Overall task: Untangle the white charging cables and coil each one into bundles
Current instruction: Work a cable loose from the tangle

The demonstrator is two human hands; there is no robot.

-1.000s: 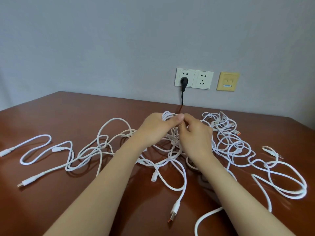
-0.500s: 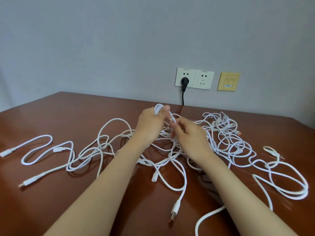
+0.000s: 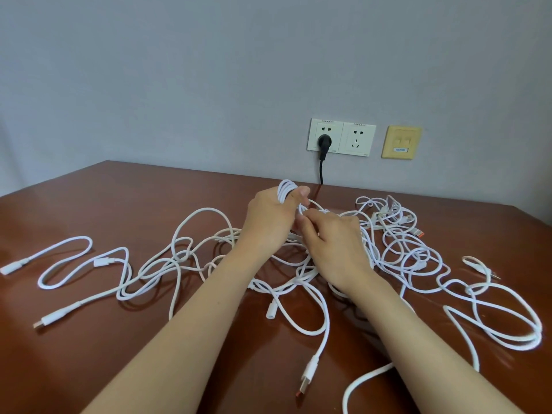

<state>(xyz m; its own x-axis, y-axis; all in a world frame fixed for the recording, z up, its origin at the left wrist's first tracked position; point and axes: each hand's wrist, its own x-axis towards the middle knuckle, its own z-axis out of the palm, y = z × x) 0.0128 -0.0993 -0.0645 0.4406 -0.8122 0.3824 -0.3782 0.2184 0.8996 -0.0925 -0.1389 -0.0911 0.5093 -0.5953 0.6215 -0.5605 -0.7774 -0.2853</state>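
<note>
Several white charging cables [image 3: 179, 258] lie tangled across the brown table [image 3: 89, 369]. My left hand [image 3: 268, 222] is raised above the tangle's middle and grips a small coil of white cable [image 3: 285, 191] that loops over its thumb side. My right hand [image 3: 334, 246] sits just to the right and lower, pinching a cable strand that runs up to that coil. A USB plug with an orange tip [image 3: 304, 380] lies near the front between my forearms. More loops [image 3: 493, 318] spread to the right.
Behind the table on the grey wall is a white double socket [image 3: 355, 138] with a black plug [image 3: 322, 143] and cord hanging down. A yellow wall plate [image 3: 400, 141] is beside it. The table's right corner edge runs at the far right.
My left hand has lifted up and away from the table with a coil of cable in it. My right hand has dropped slightly lower and now feeds the strand from below.
</note>
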